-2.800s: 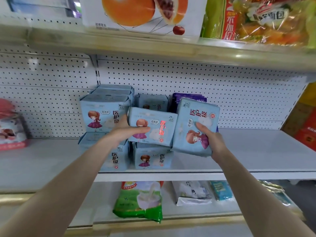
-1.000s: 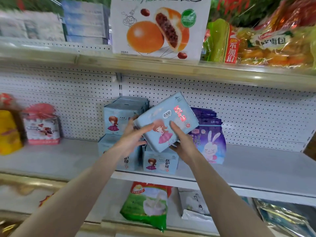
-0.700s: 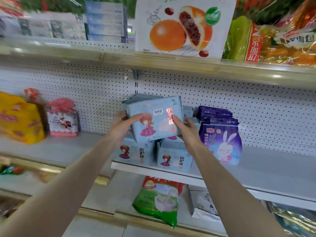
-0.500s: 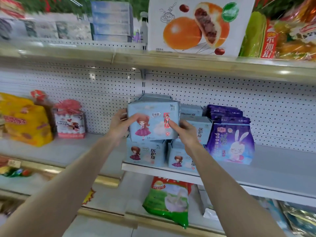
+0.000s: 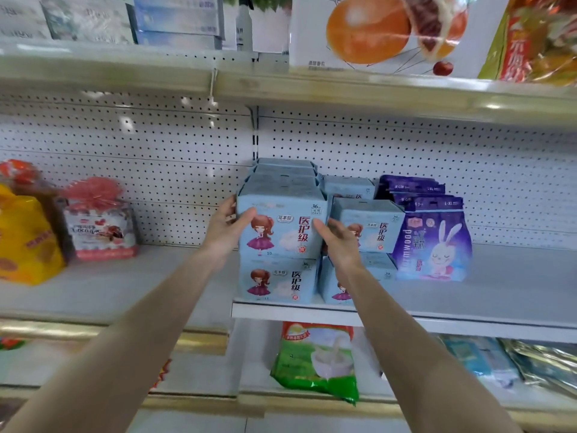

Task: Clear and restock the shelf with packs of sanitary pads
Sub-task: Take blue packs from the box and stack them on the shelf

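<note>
A light blue pad pack (image 5: 287, 228) with a cartoon girl stands upright on top of another blue pack (image 5: 278, 281) at the front of the white shelf (image 5: 468, 314). My left hand (image 5: 223, 228) grips its left edge, thumb on the front. My right hand (image 5: 338, 240) holds its right edge. More blue packs are lined up behind it. A second, lower blue stack (image 5: 371, 226) sits just to the right, partly hidden by my right hand. Purple rabbit packs (image 5: 432, 245) stand further right.
A pink-topped snack bag (image 5: 98, 225) and a yellow bag (image 5: 22, 242) sit on the shelf at the left. A green milk-powder bag (image 5: 315, 360) lies on the shelf below. Bread boxes fill the shelf above. Bare shelf extends to the right of the purple packs.
The tilted blue pack that both hands held in the air has been turned upright and set on the left stack. The camera has shifted left, showing more of the shelf.
</note>
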Motion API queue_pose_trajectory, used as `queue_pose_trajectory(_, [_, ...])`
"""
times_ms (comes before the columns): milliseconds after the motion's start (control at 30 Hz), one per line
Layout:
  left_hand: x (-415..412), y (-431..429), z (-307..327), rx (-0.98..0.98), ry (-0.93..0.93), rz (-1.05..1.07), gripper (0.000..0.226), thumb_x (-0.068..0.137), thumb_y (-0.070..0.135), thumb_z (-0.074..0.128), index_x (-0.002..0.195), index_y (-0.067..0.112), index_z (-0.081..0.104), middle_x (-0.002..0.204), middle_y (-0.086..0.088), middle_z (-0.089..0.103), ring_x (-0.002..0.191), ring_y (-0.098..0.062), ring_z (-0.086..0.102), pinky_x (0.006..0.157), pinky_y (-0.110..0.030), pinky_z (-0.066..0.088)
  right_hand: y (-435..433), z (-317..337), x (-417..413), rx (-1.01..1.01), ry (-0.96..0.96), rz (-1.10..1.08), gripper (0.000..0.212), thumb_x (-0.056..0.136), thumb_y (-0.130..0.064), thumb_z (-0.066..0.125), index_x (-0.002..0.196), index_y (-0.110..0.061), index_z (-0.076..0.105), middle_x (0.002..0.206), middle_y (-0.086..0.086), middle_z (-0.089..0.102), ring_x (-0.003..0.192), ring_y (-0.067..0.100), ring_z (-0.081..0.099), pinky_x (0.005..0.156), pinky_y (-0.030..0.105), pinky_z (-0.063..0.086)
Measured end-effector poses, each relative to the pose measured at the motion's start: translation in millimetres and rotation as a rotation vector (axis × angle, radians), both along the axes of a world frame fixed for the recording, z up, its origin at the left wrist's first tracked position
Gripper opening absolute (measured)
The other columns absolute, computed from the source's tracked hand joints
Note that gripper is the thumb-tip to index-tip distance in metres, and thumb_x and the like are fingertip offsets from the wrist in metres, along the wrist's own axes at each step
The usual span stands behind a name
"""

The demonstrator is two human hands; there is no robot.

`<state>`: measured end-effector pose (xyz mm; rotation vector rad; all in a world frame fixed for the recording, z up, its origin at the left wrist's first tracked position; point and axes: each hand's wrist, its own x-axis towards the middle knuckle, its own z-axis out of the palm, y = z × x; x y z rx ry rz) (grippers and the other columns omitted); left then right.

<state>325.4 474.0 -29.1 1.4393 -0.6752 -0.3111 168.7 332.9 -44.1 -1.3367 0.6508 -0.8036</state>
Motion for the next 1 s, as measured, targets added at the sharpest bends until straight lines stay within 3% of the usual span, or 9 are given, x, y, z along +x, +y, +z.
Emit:
queue_pose_trajectory(167, [9.4,-5.3,-7.0,0.011,0.033,-0.028,0.038,0.093,0.025,0.064,0.129,0.021,0.054,0.119,-0.004,0.064,0.108,-0.024,0.064,0.078,-0.038,0.055,1.9,-3.3,6.9,-0.025,0.026,-0.046,0.053,0.093,-0.03,0.065,0.138,-0.008,0.05,0.128,0.002,0.063,0.086,0.003,0.059,0.057,0.005,0.044])
queue_pose_trajectory(333, [15.7,-6.2,-9.6,-0.006,0.057,-0.039,0.044,0.092,0.023,0.065,0.133,0.018,0.051,0.117,-0.002,0.065,0.108,-0.023,0.065,0.08,-0.038,0.056,7.4,-3.3,10.5,-0.037,0.036,-0.051,0.047,0.093,-0.029,0.064,0.134,-0.008,0.053,0.101,-0.008,0.064,0.081,-0.001,0.059,0.057,0.006,0.046])
queue_pose_trajectory(467, [13.7,-6.8,-7.1,0.004,0.024,-0.044,0.039,0.094,0.022,0.062,0.131,0.018,0.05,0.106,0.006,0.069,0.099,-0.012,0.066,0.071,-0.026,0.055,8.7,-0.2,11.0,-0.055,0.051,-0.046,0.056,0.093,-0.036,0.063,0.14,-0.009,0.048,0.13,0.002,0.062,0.102,0.012,0.058,0.085,0.024,0.044])
queue_pose_trajectory(567, [12.6,-7.2,-9.7,0.024,0.011,-0.039,0.029,0.096,0.022,0.058,0.123,0.025,0.048,0.086,0.021,0.072,0.092,-0.001,0.063,0.075,-0.023,0.053,12.3,1.2,9.5,-0.059,0.059,-0.029,0.055,0.095,-0.038,0.06,0.14,-0.01,0.046,0.128,0.0,0.059,0.105,0.011,0.053,0.091,0.027,0.04])
queue_pose_trajectory(700, [9.1,-5.4,-10.5,0.025,0.02,-0.024,0.051,0.094,0.028,0.061,0.141,0.019,0.042,0.128,0.004,0.059,0.108,-0.011,0.059,0.09,-0.03,0.051,13.4,5.3,6.3,-0.07,0.063,-0.026,0.051,0.096,-0.035,0.058,0.139,-0.009,0.046,0.115,-0.005,0.056,0.091,0.005,0.051,0.088,0.025,0.038])
queue_pose_trajectory(800, [4.2,-2.3,-9.3,0.009,0.024,-0.014,0.063,0.095,0.027,0.06,0.149,0.017,0.029,0.126,0.007,0.049,0.106,-0.008,0.051,0.09,-0.027,0.043,12.3,6.1,1.6,-0.06,0.054,-0.041,0.051,0.097,-0.033,0.058,0.14,-0.009,0.045,0.123,-0.003,0.057,0.095,0.004,0.049,0.088,0.025,0.037])
queue_pose_trajectory(867, [4.3,0.5,-9.1,0.026,0.025,0.008,0.07,0.093,0.031,0.062,0.152,0.018,0.025,0.138,0.003,0.048,0.116,-0.013,0.05,0.095,-0.03,0.042,11.7,6.4,-2.6,-0.06,0.062,-0.037,0.049,0.098,-0.034,0.057,0.138,-0.009,0.046,0.114,-0.007,0.057,0.093,0.005,0.049,0.088,0.026,0.036])
queue_pose_trajectory(933, [4.6,4.8,-6.7,0.046,0.013,0.04,0.077,0.091,0.036,0.063,0.153,0.02,0.021,0.15,-0.005,0.038,0.131,-0.019,0.044,0.106,-0.037,0.039,10.7,7.7,-7.1,-0.065,0.085,-0.045,0.053,0.097,-0.039,0.057,0.138,-0.009,0.045,0.116,-0.006,0.056,0.108,0.012,0.051,0.093,0.03,0.036])
queue_pose_trajectory(1000, [1.6,7.7,-2.1,0.062,-0.018,0.055,0.079,0.091,0.038,0.064,0.153,0.02,0.019,0.155,-0.007,0.031,0.13,-0.015,0.04,0.109,-0.037,0.035,6.2,8.7,-12.0,-0.076,0.103,-0.077,0.06,0.094,-0.044,0.059,0.142,-0.013,0.042,0.137,0.0,0.052,0.124,0.018,0.048,0.098,0.035,0.038])
